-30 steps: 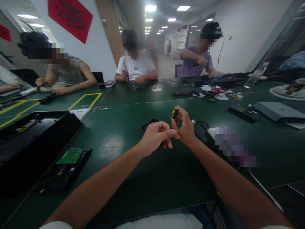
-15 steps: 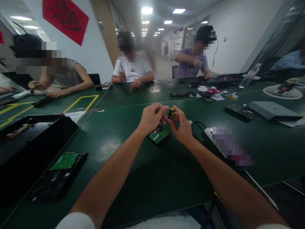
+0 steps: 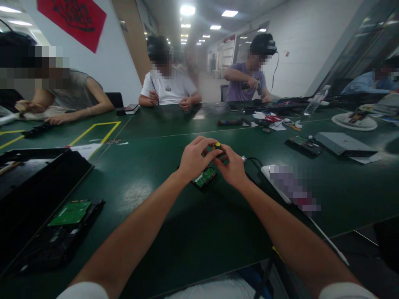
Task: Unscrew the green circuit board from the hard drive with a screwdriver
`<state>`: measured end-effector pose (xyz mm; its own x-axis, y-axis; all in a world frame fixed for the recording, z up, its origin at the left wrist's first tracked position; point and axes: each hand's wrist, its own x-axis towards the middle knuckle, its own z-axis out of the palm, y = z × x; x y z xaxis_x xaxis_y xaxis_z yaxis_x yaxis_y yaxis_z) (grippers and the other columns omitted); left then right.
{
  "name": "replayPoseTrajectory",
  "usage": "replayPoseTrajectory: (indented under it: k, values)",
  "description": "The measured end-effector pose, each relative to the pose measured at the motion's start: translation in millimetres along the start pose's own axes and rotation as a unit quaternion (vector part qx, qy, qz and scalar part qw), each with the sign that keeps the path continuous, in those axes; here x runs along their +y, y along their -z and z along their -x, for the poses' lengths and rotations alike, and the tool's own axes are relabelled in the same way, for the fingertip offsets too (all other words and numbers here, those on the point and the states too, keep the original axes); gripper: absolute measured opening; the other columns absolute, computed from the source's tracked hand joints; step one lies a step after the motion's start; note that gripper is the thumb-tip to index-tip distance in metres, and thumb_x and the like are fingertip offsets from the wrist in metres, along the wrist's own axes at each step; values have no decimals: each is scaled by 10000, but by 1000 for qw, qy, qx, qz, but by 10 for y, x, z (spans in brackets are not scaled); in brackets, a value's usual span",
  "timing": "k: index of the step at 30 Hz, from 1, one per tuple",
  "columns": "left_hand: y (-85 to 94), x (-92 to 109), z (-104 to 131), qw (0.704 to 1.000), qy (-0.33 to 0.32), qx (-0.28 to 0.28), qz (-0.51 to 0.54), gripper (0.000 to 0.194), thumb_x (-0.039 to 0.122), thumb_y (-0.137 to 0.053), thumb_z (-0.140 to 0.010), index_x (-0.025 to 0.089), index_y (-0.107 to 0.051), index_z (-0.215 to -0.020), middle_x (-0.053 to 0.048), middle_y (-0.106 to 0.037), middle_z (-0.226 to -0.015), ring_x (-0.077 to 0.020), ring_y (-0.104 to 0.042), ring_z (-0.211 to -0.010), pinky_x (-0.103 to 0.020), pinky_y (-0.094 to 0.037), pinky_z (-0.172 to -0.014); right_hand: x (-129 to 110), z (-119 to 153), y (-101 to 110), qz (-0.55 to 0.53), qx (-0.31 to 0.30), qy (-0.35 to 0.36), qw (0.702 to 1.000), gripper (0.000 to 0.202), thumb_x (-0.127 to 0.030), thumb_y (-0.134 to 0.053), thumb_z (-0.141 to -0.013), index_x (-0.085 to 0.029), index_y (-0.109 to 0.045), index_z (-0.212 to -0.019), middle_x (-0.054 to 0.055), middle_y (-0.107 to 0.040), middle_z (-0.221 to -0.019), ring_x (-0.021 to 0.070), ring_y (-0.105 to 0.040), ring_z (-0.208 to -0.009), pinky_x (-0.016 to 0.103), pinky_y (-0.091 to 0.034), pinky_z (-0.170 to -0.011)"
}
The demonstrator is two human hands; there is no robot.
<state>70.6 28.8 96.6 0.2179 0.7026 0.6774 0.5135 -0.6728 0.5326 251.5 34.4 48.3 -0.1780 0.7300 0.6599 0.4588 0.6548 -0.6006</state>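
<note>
Over the green table, my right hand (image 3: 233, 167) has its fingers closed round a screwdriver (image 3: 217, 145) with a black and yellow handle. My left hand (image 3: 195, 158) pinches the same handle from the other side, thumb and fingertips at its top. The shaft and tip are hidden by the fingers. Just below the hands lies a hard drive (image 3: 204, 177) with its green circuit board facing up. The left hand covers its far left part. I cannot tell whether the screwdriver touches the drive.
At left stand a black case (image 3: 37, 178) and another hard drive (image 3: 67, 224). To the right lie a white power bank-like slab with a cable (image 3: 276, 185), a third drive (image 3: 304, 145) and a grey metal box (image 3: 344, 143). Several people work across the table (image 3: 149, 145).
My left hand has moved in to the right and now grips the screwdriver handle's top, where before it was slightly apart. The whole view has shifted, moving the scene leftward.
</note>
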Motion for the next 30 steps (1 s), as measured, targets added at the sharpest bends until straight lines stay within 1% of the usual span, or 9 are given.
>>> replayPoseTrajectory:
  k: [3, 6, 9, 12, 17, 21, 23, 25, 30]
  values:
    - [0, -4, -9, 1000, 18, -1, 26, 211, 293, -743, -927, 230, -728, -1128, -39, -727, -1076, -140, -666, -798, -275, -554, -755, 0, -27, 26, -42, -42, -29, 998, 367, -456, -654, -974, -248, -661, -1276, 58, -743, -1084, 216, -701, -910, 341, -594, -744]
    - [4, -23, -12, 992, 72, -27, 96, 310, 289, -689, -951, 239, -677, -1257, -47, -721, -1138, -92, -650, -661, -232, -530, -624, 20, -63, 63, -116, -71, -58, 989, 388, -500, -604, -1003, -230, -693, -1268, 60, -744, -1104, 206, -689, -940, 317, -571, -737]
    - [11, -32, -18, 977, 109, -59, 176, 376, 287, -622, -979, 251, -615, -1353, -62, -699, -1213, -68, -653, -605, -200, -497, -531, 56, -89, 86, -187, -84, -95, 974, 405, -507, -632, -988, -216, -708, -1260, 46, -734, -1021, 162, -645, -788, 281, -519, -640]
    - [19, -18, -34, 959, 116, -87, 244, 347, 311, -620, -984, 218, -635, -1318, -77, -706, -1202, -83, -684, -644, -199, -519, -543, 74, -93, 82, -236, -87, -127, 960, 383, -495, -702, -947, -207, -714, -1199, 17, -697, -885, 133, -584, -690, 258, -468, -583]
    - [19, 25, -47, 932, 159, -89, 315, 357, 403, -745, -922, 184, -701, -1201, -31, -720, -897, -84, -644, -605, -176, -487, -523, 36, -67, 50, -296, -102, -142, 939, 402, -466, -783, -895, -235, -688, -1210, 10, -705, -906, 130, -603, -708, 255, -474, -602]
    - [6, 22, -38, 925, 176, -73, 328, 312, 406, -759, -917, 188, -736, -1140, 30, -616, -665, -65, -554, -502, -159, -393, -447, 21, -56, 51, -313, -128, -154, 929, 348, -448, -785, -900, -229, -702, -1157, 11, -715, -927, 134, -634, -716, 264, -488, -613]
    - [2, 13, -39, 918, 180, -74, 345, 320, 414, -740, -933, 187, -728, -1159, 46, -579, -614, -68, -540, -478, -166, -397, -447, 27, -60, 61, -323, -135, -159, 923, 353, -454, -771, -910, -229, -698, -1172, 18, -721, -954, 153, -666, -756, 274, -507, -619]
    - [4, 10, -45, 900, 198, -75, 380, 337, 417, -727, -941, 191, -698, -1188, 35, -619, -665, -75, -560, -484, -181, -441, -469, 35, -66, 70, -338, -131, -167, 917, 354, -465, -762, -914, -225, -693, -1165, 18, -716, -952, 162, -680, -762, 279, -518, -612]
    - [5, 57, -58, 849, 238, -97, 461, 301, 373, -713, -935, 193, -645, -1167, -42, -728, -953, -111, -666, -584, -239, -547, -539, 50, -58, 54, -353, -98, -185, 912, 404, -447, -813, -866, -241, -682, -1188, 18, -710, -1039, 146, -654, -766, 274, -513, -610]
